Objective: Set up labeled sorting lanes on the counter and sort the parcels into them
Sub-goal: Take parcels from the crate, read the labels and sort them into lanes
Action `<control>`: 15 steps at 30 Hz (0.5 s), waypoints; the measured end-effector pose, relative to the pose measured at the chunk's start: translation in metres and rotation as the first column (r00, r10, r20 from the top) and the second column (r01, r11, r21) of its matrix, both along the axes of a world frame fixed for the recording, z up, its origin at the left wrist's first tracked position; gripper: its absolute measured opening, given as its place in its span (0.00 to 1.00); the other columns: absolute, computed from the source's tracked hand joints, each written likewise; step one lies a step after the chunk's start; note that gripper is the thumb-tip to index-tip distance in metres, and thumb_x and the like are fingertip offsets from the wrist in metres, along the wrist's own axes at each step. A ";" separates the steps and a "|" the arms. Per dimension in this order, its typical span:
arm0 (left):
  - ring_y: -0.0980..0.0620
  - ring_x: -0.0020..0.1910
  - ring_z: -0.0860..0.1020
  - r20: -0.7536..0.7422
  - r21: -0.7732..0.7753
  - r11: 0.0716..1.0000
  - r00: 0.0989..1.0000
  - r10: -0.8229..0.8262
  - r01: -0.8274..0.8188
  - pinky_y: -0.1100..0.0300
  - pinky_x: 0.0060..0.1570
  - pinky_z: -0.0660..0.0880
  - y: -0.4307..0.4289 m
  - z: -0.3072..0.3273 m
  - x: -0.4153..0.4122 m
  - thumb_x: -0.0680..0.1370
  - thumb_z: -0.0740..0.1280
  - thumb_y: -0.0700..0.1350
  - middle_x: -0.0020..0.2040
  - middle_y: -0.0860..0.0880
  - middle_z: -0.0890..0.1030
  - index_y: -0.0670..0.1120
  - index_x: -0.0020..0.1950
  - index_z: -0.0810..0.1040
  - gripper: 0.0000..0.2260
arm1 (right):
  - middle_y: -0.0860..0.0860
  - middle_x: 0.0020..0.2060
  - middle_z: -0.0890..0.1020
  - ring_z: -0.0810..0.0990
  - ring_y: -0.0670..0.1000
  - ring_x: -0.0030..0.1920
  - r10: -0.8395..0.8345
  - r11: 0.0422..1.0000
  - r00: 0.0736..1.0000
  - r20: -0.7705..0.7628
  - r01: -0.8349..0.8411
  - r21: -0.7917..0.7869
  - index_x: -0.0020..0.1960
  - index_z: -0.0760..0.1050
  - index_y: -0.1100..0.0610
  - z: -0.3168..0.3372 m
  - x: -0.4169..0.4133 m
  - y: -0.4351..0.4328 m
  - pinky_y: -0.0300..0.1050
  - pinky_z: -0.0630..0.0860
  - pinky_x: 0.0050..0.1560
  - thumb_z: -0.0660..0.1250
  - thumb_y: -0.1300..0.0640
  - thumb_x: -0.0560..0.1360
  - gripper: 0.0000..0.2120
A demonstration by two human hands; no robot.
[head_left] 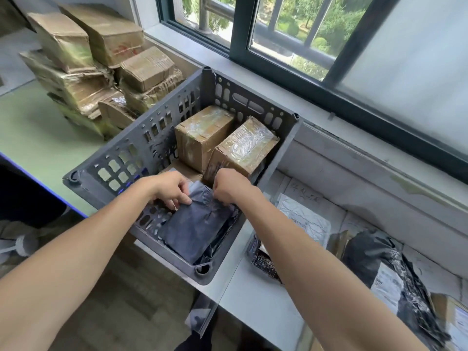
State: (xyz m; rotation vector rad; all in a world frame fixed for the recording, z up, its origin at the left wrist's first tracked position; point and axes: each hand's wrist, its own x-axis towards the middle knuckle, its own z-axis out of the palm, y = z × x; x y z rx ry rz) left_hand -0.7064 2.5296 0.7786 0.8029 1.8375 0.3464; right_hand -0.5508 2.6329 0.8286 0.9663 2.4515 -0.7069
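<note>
Both engaged: left hand (172, 188) and right hand (229, 190) pinch, fingers curled, the dark parcel (195, 224) inside the grey crate (141, 138), frame centre (shipping label (387, 282), lower right, print illegible).

Under the fingers (181, 197) lies a dark blue-black bag (197, 229), inside a dark grey crate (131, 158) patterned with cut-out holes. Beyond the fingers, brown boxes (202, 133) gleam with clear tape. Right of the fingers, the pale grey worktop (253, 295) carries a white mailer (309, 221), a black-and-white speckled packet (263, 262) and a black pouch (367, 252) with a white label.
</note>
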 end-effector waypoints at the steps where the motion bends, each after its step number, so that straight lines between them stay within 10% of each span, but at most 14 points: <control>1: 0.49 0.37 0.80 0.017 0.026 1.000 1.000 0.000 0.000 0.57 0.36 0.81 -0.003 0.009 -0.002 0.75 0.74 0.36 0.39 0.42 0.79 0.41 0.42 0.76 0.07 | 0.59 0.43 0.85 0.85 0.59 0.42 -0.065 0.994 0.995 -0.076 0.058 -0.093 0.43 0.79 0.64 0.005 0.001 0.003 0.48 0.82 0.43 0.65 0.60 0.77 0.08; 9: 0.54 0.38 0.82 0.084 0.325 0.938 0.992 0.099 -0.121 0.62 0.37 0.80 -0.008 0.135 -0.033 0.69 0.77 0.46 0.39 0.49 0.84 0.47 0.43 0.84 0.06 | 0.52 0.44 0.84 0.85 0.52 0.42 -0.562 0.827 0.587 -0.583 0.413 -0.381 0.52 0.79 0.56 0.052 0.021 0.022 0.52 0.82 0.46 0.67 0.49 0.78 0.11; 15: 0.56 0.32 0.81 0.036 0.489 0.849 0.977 0.211 -0.201 0.66 0.31 0.78 0.030 0.195 0.002 0.71 0.77 0.42 0.35 0.48 0.83 0.43 0.47 0.83 0.07 | 0.52 0.78 0.63 0.67 0.55 0.74 -0.649 0.738 0.573 -0.501 0.314 -0.597 0.81 0.50 0.48 0.077 0.034 0.013 0.59 0.68 0.72 0.72 0.30 0.67 0.53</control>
